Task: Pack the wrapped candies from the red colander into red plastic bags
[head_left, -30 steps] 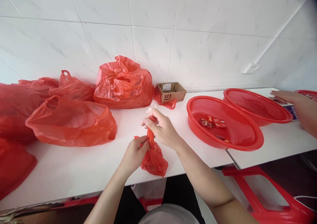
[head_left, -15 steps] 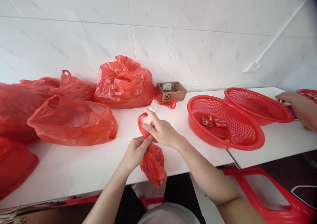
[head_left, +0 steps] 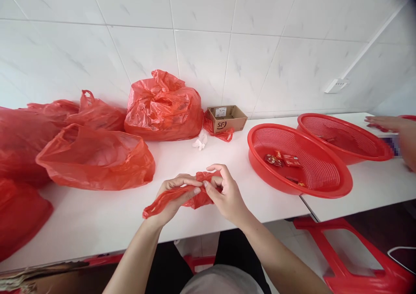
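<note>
At the front of the white table point(head_left: 97, 218), both hands hold one small red bag point(head_left: 199, 201). It lies bunched between them, long axis nearly level, running from a twisted strip point(head_left: 160, 204) at lower left up to the gathered body at right. Left hand point(head_left: 175, 191): fingers pressed together, closed over the strip, whose end passes beyond the hand. Right hand point(head_left: 226, 194): fingers curled, thumb and forefinger pinching the gathered body; this hand is nearer that body. Beyond: full red bags point(head_left: 164, 112) at left, a cardboard box point(head_left: 225, 118) by the wall, a front basket point(head_left: 279, 127) holding red packets point(head_left: 273, 159), a rear basket point(head_left: 344, 127), and another person's hand point(head_left: 385, 123) at far right.
</note>
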Demonstrator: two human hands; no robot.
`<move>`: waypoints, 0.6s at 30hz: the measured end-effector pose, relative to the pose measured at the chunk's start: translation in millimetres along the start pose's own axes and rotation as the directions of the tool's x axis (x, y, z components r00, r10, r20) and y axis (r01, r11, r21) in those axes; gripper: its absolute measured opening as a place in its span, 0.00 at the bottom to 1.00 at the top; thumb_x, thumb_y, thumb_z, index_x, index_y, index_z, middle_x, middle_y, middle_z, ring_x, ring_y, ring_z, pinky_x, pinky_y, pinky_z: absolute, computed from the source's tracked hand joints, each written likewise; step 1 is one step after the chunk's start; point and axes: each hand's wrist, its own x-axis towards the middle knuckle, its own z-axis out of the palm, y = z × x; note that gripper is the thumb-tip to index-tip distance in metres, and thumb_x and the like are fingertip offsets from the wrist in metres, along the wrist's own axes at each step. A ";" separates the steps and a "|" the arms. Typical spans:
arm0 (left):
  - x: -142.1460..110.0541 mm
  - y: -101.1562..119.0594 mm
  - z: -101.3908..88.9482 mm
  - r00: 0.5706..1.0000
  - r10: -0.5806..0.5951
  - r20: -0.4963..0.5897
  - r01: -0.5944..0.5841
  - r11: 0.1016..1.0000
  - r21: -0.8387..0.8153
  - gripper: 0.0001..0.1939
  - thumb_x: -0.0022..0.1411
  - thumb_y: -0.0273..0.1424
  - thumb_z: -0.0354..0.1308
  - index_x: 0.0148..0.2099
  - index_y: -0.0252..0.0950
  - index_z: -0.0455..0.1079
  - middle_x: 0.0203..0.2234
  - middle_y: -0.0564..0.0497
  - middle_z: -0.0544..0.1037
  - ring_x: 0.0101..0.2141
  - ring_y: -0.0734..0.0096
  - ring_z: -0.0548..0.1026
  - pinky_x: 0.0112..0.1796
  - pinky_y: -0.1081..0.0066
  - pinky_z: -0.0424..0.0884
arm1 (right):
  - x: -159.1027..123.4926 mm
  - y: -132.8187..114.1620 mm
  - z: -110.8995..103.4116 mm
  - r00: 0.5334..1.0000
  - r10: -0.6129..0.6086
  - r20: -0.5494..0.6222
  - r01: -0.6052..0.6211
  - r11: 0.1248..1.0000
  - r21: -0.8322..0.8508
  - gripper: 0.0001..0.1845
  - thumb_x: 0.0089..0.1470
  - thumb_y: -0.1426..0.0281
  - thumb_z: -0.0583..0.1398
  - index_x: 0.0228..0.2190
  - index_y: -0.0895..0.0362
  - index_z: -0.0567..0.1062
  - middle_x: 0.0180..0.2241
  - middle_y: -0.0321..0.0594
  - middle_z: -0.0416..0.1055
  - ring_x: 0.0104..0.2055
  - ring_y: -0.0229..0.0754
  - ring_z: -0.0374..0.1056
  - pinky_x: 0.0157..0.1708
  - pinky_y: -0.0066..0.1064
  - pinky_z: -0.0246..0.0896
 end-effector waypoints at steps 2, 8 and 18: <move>-0.1 -3.3 2.3 0.999 0.050 -0.015 -0.049 0.997 0.053 0.06 0.56 0.35 0.67 0.37 0.41 0.80 0.39 0.47 0.76 0.39 0.63 0.75 0.38 0.67 0.74 | 0.6 6.6 -2.6 1.000 0.004 0.031 -0.002 0.999 -0.049 0.11 0.59 0.71 0.56 0.45 0.52 0.67 0.19 0.25 0.56 0.22 0.35 0.57 0.28 0.28 0.58; 2.8 -5.4 2.0 0.975 0.203 0.087 -0.221 0.924 0.314 0.04 0.58 0.32 0.64 0.35 0.39 0.79 0.34 0.45 0.77 0.43 0.60 0.73 0.43 0.62 0.72 | 11.9 16.3 -13.6 0.968 -0.207 0.142 0.228 0.961 -0.155 0.19 0.50 0.79 0.58 0.43 0.52 0.75 0.46 0.41 0.72 0.50 0.43 0.67 0.51 0.37 0.62; -5.0 -24.3 13.8 0.966 0.187 -0.177 -0.144 0.963 0.230 0.08 0.60 0.29 0.59 0.38 0.39 0.60 0.32 0.54 0.75 0.30 0.72 0.74 0.31 0.72 0.69 | -3.0 23.9 10.2 0.995 0.005 0.103 0.004 0.996 -0.086 0.03 0.54 0.73 0.59 0.33 0.54 0.72 0.34 0.35 0.75 0.37 0.39 0.70 0.39 0.32 0.66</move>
